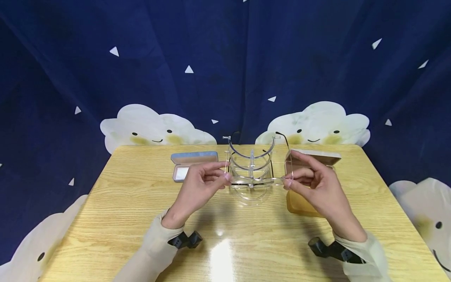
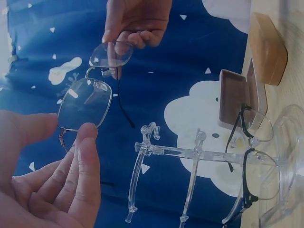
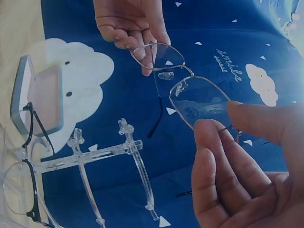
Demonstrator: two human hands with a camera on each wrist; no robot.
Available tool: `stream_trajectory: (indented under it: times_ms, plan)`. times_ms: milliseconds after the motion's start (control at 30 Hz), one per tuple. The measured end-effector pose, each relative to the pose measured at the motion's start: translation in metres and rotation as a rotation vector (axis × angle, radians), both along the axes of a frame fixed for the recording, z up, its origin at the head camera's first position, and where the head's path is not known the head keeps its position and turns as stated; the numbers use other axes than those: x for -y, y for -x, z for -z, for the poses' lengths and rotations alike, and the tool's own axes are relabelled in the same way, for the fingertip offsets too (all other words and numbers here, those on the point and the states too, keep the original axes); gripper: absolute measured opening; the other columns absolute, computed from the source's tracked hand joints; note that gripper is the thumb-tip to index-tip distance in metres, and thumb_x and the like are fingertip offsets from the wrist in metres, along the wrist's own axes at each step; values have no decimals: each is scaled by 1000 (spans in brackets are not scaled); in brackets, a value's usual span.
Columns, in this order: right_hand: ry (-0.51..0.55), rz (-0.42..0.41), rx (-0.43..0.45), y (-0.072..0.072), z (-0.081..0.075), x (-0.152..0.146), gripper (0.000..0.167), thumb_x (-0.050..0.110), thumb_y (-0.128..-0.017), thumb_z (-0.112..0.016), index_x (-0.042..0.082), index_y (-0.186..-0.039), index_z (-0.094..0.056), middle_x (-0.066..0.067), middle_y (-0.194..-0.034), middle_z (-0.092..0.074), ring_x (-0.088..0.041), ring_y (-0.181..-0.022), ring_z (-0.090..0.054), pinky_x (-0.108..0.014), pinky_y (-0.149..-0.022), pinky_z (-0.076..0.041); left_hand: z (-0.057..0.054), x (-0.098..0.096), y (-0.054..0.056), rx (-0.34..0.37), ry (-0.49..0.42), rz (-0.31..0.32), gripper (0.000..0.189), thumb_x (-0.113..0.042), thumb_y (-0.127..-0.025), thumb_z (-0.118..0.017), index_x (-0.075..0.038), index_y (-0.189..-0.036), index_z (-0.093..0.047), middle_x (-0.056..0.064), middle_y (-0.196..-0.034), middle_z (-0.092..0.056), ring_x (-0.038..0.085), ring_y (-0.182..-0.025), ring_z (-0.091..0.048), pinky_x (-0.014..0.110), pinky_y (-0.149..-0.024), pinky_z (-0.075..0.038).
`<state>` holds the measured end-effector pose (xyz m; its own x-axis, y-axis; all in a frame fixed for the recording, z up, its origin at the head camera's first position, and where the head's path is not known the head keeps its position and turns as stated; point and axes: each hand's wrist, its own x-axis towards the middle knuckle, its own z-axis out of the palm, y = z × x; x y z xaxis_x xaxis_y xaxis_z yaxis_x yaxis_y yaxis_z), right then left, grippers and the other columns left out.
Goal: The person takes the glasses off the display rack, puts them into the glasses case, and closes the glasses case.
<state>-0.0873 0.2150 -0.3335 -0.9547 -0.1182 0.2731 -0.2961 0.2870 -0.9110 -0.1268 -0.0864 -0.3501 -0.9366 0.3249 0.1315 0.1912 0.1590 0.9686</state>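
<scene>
Wire-rimmed glasses (image 2: 85, 103) pinched at both outer ends by left grip (image 1: 199, 186) and right grip (image 1: 320, 188), presumably for level, even control; close to clear display stand (image 2: 173, 151) with black-rimmed glasses (image 2: 261, 176) lower down. Hard to judge exact gap.

This is a curtained tabletop nook with a homelike look, though the pictures do not settle the kind of building. A navy-blue fabric curtain (image 1: 211, 31) with small white triangles hangs beyond the far and side edges of a pale, wood-grained table (image 1: 116, 219); 2 smiling white printed clouds (image 1: 155, 127) show just behind the far edge. A clear plastic eyeglass stand (image 1: 252, 156) near that edge's middle adds a shop-display touch.
</scene>
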Motion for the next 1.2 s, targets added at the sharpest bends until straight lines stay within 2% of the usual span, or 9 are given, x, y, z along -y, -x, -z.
stream_trajectory:
  times_ms: [167, 300, 433, 533, 700, 833, 1200]
  plan:
    - [121, -55, 29, 3, 4, 0, 66, -8, -90, -75, -7, -151, -48, 6, -93, -82, -5, -87, -78, -16, -84, -61, 2, 0, 2, 0, -14, -11, 43, -11, -98, -73, 2, -138, -64, 22, -108, -79, 18, -89, -79, 29, -82, -65]
    - [156, -66, 22, 3, 6, 1, 65, -11, -91, -72, -11, -150, -46, 5, -93, -82, -6, -84, -79, -18, -83, -62, 6, 0, 3, -5, -24, -22, 45, -12, -97, -74, 2, -139, -63, 22, -108, -79, 22, -89, -79, 29, -82, -65]
    - [164, -63, 27, 3, 8, 1, 64, -11, -91, -71, -11, -150, -46, 4, -94, -82, -8, -82, -79, -21, -81, -63, 9, 1, 3, -29, -8, -39, 42, -15, -98, -74, -1, -137, -66, 18, -106, -80, 22, -87, -79, 33, -81, -66]
    - [170, -55, 38, 2, 9, 2, 63, -10, -92, -72, -11, -150, -47, 4, -94, -82, -10, -81, -79, -22, -80, -64, 10, 2, 3, -52, 14, -46, 42, -16, -97, -75, -2, -136, -67, 15, -105, -80, 17, -85, -79, 33, -80, -66]
    - [165, -46, 44, 3, 7, 2, 62, -9, -92, -72, -13, -149, -47, 6, -93, -82, -11, -79, -80, -25, -76, -65, 10, 1, 3, -81, 29, -44, 44, -14, -96, -76, 0, -137, -66, 16, -103, -81, 11, -83, -77, 26, -78, -64]
    - [156, -44, 38, 4, 7, 2, 61, -9, -93, -72, -13, -148, -47, 7, -92, -82, -11, -78, -80, -26, -73, -65, 9, 0, 3, -96, 40, -55, 44, -14, -96, -77, 0, -136, -67, 15, -101, -81, 10, -81, -75, 25, -76, -63]
    - [121, -25, 36, 3, 6, 4, 56, -8, -92, -73, -15, -143, -52, 9, -89, -82, -10, -75, -79, -22, -76, -64, 7, 1, 2, -80, 65, -66, 41, -18, -96, -77, -5, -135, -69, 10, -100, -82, 12, -80, -77, 26, -74, -64]
